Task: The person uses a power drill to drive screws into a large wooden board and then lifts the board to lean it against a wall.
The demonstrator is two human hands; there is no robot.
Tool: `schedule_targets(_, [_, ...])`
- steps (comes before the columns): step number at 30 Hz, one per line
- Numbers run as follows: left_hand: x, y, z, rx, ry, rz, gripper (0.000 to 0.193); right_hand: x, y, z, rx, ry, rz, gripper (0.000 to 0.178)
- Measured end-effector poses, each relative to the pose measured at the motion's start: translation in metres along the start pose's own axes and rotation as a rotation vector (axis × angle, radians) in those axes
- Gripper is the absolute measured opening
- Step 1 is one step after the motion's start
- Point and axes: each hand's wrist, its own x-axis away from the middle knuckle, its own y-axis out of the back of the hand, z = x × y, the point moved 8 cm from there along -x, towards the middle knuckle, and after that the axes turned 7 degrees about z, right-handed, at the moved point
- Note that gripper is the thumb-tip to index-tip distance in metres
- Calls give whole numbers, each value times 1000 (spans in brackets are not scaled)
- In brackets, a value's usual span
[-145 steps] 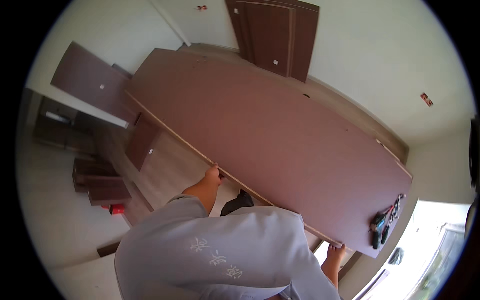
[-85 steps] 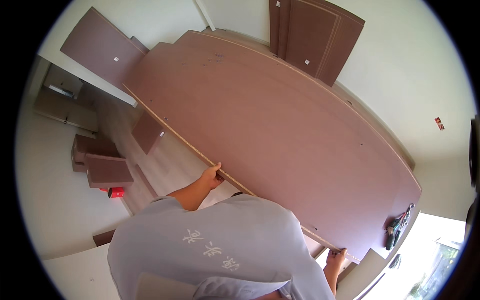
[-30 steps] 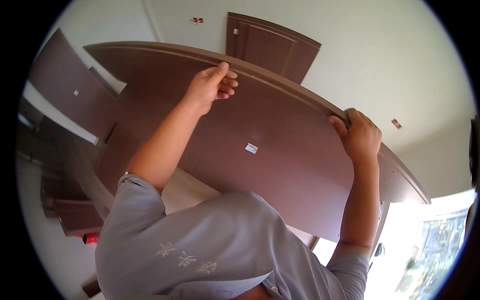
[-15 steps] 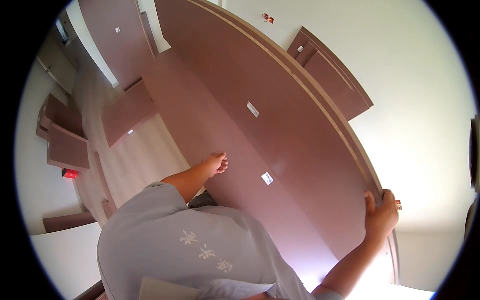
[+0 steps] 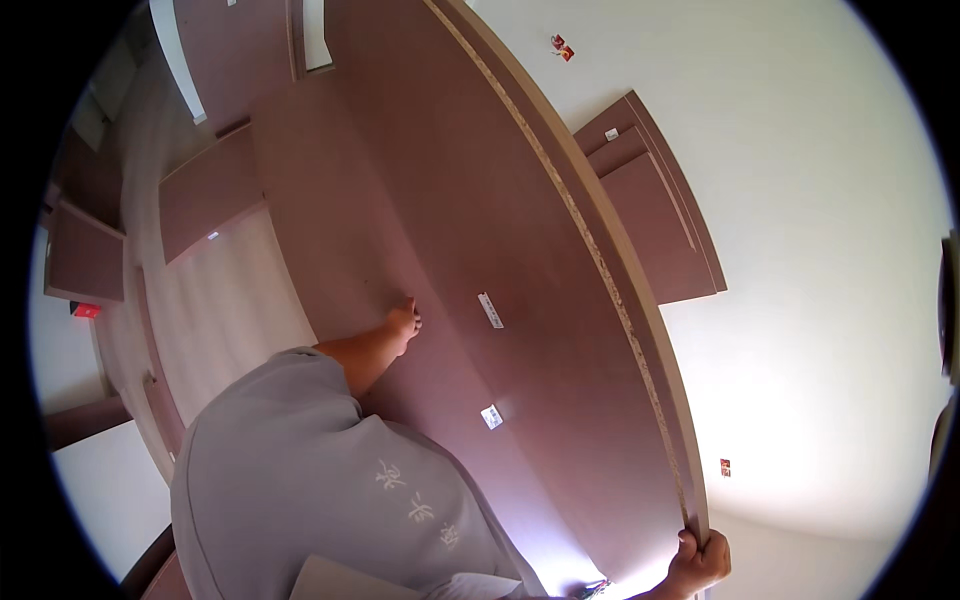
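A large reddish-brown board (image 5: 560,300) with two white labels stands on edge, tilted across the middle of the view. My right hand (image 5: 703,562) grips its raised edge near the lower right, thumb on the near face and fingers over the far side. A raw chipboard strip shows along that edge. Over a second brown board (image 5: 320,180), lying flat at the foot of the first, is my left hand (image 5: 405,325). Its fingers are curled closed, and whatever they hold, if anything, is hidden. I cannot tell whether it touches the board.
Several brown panels (image 5: 660,215) lean on the white wall at right. Another panel (image 5: 210,190) lies on the pale wooden floor (image 5: 235,290). At far left stand a brown panel (image 5: 85,255) and a small red box (image 5: 86,310). Wires (image 5: 597,588) show near the bottom.
My right hand appears lower, still on the board's edge. The view has shifted, and the standing board looks more upright. My left hand stays closed, lying further left in the view.
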Motion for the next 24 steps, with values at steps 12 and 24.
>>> schedule_targets(12, [34,-85,-104,605,76,-49,92,6,26,-24,176,20,93,79])
schedule_targets(24, [146,12,-109,675,4,-141,89,-56,-37,-65,-142,-47,187,63])
